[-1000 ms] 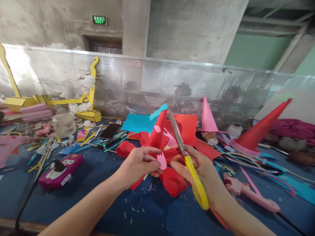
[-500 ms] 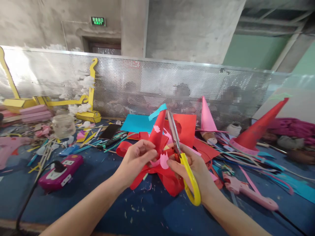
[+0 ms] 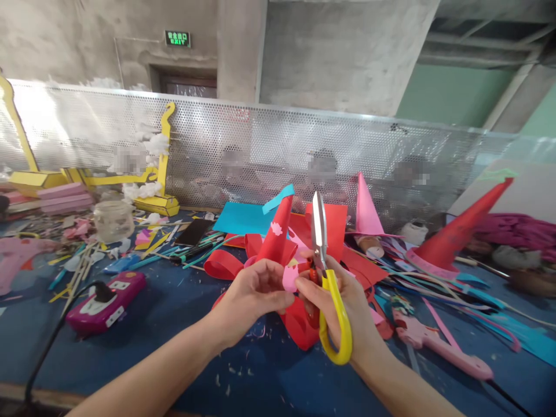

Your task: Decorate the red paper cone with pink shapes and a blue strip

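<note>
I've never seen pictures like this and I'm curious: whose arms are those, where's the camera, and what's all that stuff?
There's no robot here, just a person's two bare hands. The camera is worn on their head, looking forward and down, so their arms reach in from the bottom. The right hand holds yellow-handled scissors, blades pointing up. A small pink cutout is at its fingertips; the left hand is right beside it, but I can't tell whether it grips it too. On the blue table are a red cone, a clear jar, a purple power strip and a pink glue gun.
</note>
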### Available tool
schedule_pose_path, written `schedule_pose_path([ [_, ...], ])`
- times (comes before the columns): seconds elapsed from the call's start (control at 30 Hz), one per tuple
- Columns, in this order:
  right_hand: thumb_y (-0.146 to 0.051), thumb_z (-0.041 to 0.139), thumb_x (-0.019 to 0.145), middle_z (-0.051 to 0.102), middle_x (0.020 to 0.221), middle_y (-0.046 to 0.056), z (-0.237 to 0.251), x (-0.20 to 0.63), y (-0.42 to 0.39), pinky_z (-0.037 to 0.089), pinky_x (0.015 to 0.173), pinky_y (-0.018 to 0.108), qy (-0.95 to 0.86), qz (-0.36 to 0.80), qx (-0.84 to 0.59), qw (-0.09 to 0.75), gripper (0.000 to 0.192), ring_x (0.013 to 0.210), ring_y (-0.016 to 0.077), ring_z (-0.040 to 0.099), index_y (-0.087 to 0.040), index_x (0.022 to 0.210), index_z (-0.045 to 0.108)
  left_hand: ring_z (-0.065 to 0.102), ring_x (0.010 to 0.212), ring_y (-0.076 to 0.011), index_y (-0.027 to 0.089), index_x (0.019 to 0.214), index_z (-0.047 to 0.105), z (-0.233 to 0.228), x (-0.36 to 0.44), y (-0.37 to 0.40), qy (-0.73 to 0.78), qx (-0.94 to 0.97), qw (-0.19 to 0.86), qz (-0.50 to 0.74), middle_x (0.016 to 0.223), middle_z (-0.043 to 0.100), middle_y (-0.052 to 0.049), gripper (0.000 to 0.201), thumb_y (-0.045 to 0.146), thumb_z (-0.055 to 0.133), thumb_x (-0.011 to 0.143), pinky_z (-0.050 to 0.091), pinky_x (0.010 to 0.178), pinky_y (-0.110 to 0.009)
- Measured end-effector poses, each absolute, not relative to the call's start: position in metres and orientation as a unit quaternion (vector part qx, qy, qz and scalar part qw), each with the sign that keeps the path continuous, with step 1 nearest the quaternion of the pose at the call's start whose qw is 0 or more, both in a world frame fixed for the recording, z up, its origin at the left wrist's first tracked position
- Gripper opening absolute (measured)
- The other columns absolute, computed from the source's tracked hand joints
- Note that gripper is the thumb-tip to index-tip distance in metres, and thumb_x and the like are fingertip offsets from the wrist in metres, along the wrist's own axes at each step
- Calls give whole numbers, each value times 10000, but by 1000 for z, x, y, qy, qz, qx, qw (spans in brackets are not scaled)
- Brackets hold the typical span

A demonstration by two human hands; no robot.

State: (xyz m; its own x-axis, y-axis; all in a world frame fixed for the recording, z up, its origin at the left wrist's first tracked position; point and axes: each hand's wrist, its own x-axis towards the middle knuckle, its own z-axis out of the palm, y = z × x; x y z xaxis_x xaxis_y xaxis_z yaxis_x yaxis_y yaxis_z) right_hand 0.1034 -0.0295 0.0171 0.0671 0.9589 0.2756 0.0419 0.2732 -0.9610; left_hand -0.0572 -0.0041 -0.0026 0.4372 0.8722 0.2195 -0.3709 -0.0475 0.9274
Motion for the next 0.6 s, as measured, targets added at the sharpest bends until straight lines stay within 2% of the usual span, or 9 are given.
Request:
schedule_pose_path([
  [0.13, -395, 738, 732, 525, 579, -95, 14, 101, -28, 328, 394, 199, -565, 392, -454, 567, 464, 394, 63, 429, -223, 1119, 548, 576, 666, -85, 131, 822, 605, -6, -54, -5, 228, 520, 663, 488, 761, 637, -6, 246, 212, 811, 714, 468, 600, -204],
  [0.27, -417, 730, 741, 523, 582, -92, 17, 101, -26, 329, 380, 203, -565, 390, -463, 560, 471, 387, 68, 430, -226, 1132, 552, 602, 670, -99, 129, 815, 628, -4, -55, -5, 240, 490, 675, 497, 754, 660, -16, 242, 209, 821, 692, 478, 611, -214],
  [0.4, -425, 794, 644, 499, 569, -85, 28, 109, -26, 311, 374, 206, -595, 414, -452, 521, 488, 402, 71, 396, -222, 1047, 610, 598, 630, -85, 135, 795, 660, 1, -59, -4, 266, 455, 656, 541, 705, 659, 4, 173, 209, 793, 715, 485, 650, -217],
  [0.47, -392, 815, 632, 512, 608, -67, 33, 118, -25, 359, 420, 209, -632, 386, -454, 496, 408, 459, 81, 424, -222, 959, 640, 602, 644, -85, 133, 804, 688, 3, -62, -2, 269, 452, 635, 566, 706, 669, -2, 135, 210, 773, 733, 484, 670, -214],
  [0.53, -383, 785, 695, 506, 633, -54, 36, 130, -23, 404, 477, 213, -681, 335, -464, 458, 277, 513, 95, 451, -224, 880, 652, 602, 662, -85, 134, 828, 711, 4, -66, 1, 264, 461, 617, 580, 722, 683, -11, 126, 218, 763, 750, 472, 667, -205],
  [0.6, -396, 744, 751, 516, 654, -43, 36, 143, -19, 428, 506, 220, -727, 284, -475, 406, 231, 544, 110, 469, -229, 892, 671, 593, 664, -78, 144, 844, 720, 4, -68, 4, 256, 469, 605, 590, 738, 689, -8, 124, 222, 766, 759, 455, 651, -196],
])
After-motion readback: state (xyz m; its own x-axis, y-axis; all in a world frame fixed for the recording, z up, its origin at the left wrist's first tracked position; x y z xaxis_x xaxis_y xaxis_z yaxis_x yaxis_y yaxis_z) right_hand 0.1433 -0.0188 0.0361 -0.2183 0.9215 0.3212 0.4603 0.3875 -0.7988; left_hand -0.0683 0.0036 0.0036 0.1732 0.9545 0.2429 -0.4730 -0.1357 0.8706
